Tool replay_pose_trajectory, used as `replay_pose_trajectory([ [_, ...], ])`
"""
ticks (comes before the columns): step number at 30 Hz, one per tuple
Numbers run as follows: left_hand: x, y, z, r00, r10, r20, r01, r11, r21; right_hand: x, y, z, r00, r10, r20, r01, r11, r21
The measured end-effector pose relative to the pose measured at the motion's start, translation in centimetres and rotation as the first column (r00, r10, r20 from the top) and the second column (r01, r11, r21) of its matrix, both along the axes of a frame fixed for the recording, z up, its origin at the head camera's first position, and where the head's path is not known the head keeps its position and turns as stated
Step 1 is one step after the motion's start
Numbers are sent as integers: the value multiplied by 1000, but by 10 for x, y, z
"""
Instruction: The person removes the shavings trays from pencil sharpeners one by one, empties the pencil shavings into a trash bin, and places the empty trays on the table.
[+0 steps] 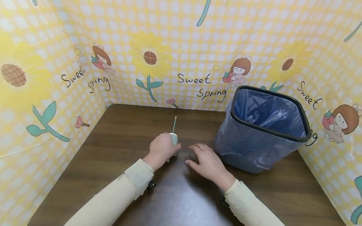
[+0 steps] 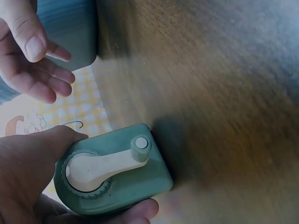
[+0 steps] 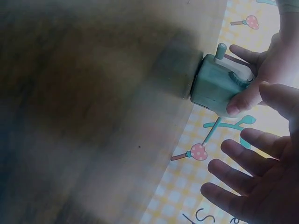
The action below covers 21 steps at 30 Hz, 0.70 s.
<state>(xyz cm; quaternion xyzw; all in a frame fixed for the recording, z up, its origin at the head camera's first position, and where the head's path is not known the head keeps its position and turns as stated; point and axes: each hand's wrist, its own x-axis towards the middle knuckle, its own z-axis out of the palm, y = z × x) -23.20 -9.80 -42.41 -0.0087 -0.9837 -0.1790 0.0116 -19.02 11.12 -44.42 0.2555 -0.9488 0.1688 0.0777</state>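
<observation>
My left hand (image 1: 161,150) grips a green hand-crank pencil sharpener (image 2: 156,175) on the brown table, thumb on one side and fingers on the other. The sharpener's cream crank (image 2: 112,167) with its green knob faces the left wrist. From the far side of the sharpener a green pencil (image 1: 174,125) sticks out, pointing away from me. To the right of the sharpener, my right hand (image 1: 209,164) hovers over the table with spread, slightly bent fingers and holds nothing. Its fingertips are apart from the sharpener.
A grey bin (image 1: 243,163) with a dark rim and a translucent blue liner (image 1: 198,147) stands right of my right hand. Yellow checked cloth (image 1: 192,56) with sunflowers encloses the wooden table (image 1: 127,121) at the back and sides.
</observation>
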Motion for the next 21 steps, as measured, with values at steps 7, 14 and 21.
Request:
replay_pose_trajectory([
  [7,-1,-6,4,999,-13,-40,12,1000,-20,2,-2,0,1000,4,15,-4,1000,8],
  [14,0,-13,12,1000,5,-21,-5,1000,-17,1,-5,-2,1000,16,17,-17,1000,4],
  [21,3,-15,22,999,-35,-17,35,999,-9,-1,-4,-2,1000,12,-6,-12,1000,2],
])
